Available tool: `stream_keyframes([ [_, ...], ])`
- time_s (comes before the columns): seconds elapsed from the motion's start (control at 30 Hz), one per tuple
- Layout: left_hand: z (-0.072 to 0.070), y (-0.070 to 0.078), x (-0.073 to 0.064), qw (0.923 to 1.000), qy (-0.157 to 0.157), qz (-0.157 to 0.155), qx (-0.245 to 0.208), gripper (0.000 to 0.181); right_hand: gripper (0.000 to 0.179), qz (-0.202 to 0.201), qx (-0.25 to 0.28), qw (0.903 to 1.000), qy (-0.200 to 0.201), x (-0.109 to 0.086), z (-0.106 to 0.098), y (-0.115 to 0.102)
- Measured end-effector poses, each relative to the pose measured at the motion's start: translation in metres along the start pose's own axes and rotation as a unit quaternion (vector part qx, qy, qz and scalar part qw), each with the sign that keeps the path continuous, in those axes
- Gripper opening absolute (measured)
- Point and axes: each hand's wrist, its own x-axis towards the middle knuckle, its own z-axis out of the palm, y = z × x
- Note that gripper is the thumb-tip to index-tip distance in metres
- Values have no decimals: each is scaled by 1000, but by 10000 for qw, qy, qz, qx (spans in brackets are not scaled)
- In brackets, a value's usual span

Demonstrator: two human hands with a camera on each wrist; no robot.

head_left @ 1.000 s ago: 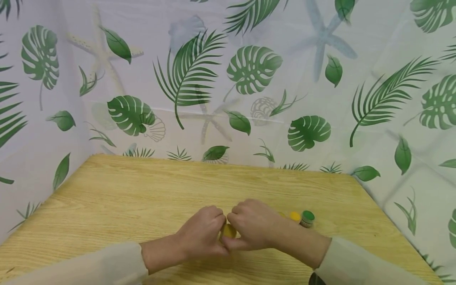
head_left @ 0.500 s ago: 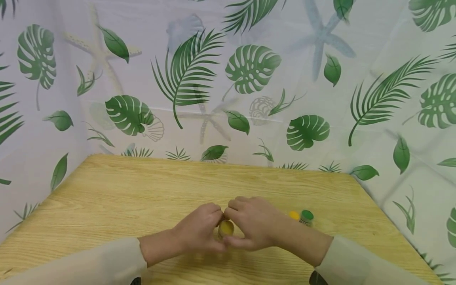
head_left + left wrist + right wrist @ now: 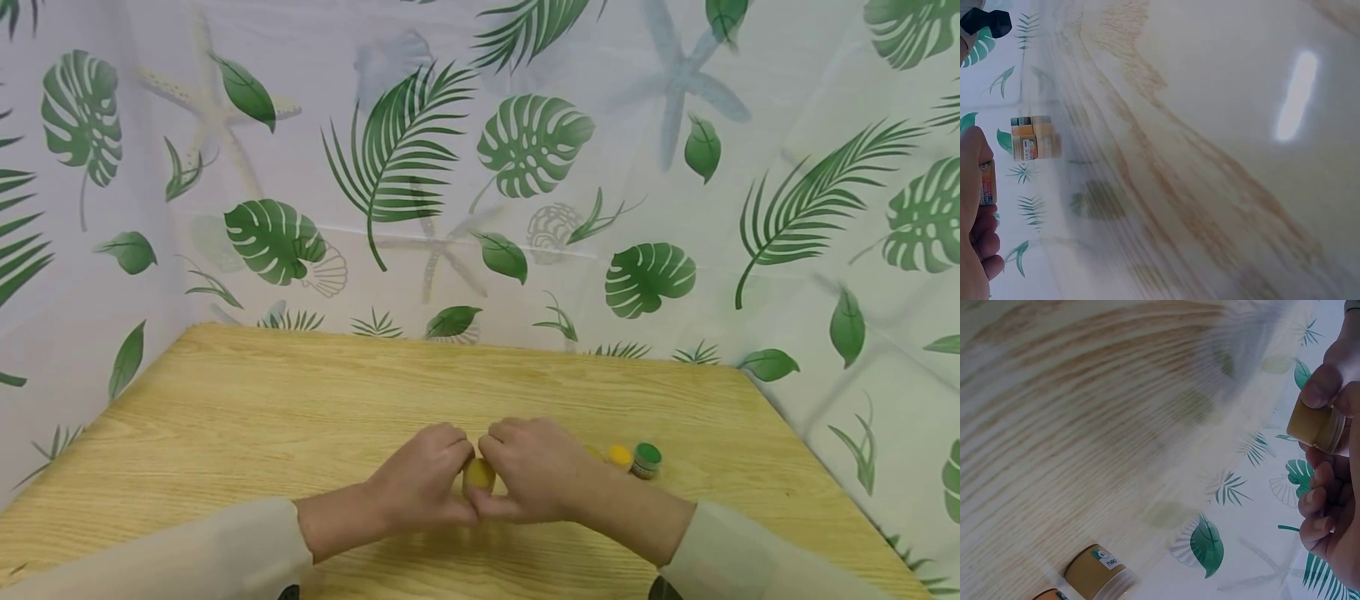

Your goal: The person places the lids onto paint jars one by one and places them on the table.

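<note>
A small mustard-yellow paint jar [image 3: 478, 475] with a clear lid is held between both hands, close in front of the body. My left hand [image 3: 422, 483] grips one side of it, thumb along the near side. From the other side my right hand [image 3: 536, 475] holds the jar, its thumb meeting the left thumb. In the right wrist view the jar [image 3: 1311, 424] lies tilted, with a thumb pressed on its coloured body and the clear lid toward the right palm. Part of a printed label on the jar [image 3: 987, 182] shows in the left wrist view; fingers hide much of the rest.
Right of the hands stand a green jar [image 3: 647, 460], an orange-yellow jar [image 3: 620, 456] and a mustard jar [image 3: 1094, 570], partly hidden by my right arm in the head view. The wood-grain table [image 3: 300, 392] ends at a leaf-patterned cloth [image 3: 540, 275] behind and at both sides.
The held jar has shifted slightly away from the body and its tilt has changed a little. Both hands have turned slightly about it, keeping hold. The other jars stay put.
</note>
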Motion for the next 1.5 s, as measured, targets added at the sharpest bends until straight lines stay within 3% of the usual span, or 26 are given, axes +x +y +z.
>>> stream_keyframes([
  [0.13,1,2,2,9998,106,23,157,30,45,107,-108,9998,139,0,2,-1],
  [0.3,0,3,3,9998,-13,28,179,29,54,91,-178,9998,-7,-2,1,2],
  [0.5,-1,0,4,9998,-116,146,46,28,37,-204,240,9994,-169,-4,-8,10],
  [0.67,-1,-1,4,9999,-94,132,-44,23,26,-443,108,9989,-67,-3,-8,7],
  [1.0,-1,3,10,9988,44,216,429,31,37,-27,18,10000,-35,-2,-1,4],
  [1.2,-3,6,14,9972,-13,346,662,33,51,75,-231,9990,364,-2,4,2],
  [1.33,-5,5,15,9973,-161,459,551,31,49,-69,-304,9988,373,-4,2,5],
  [1.5,-5,-3,10,9978,-272,572,197,26,41,-368,-91,9993,21,-7,-4,12],
])
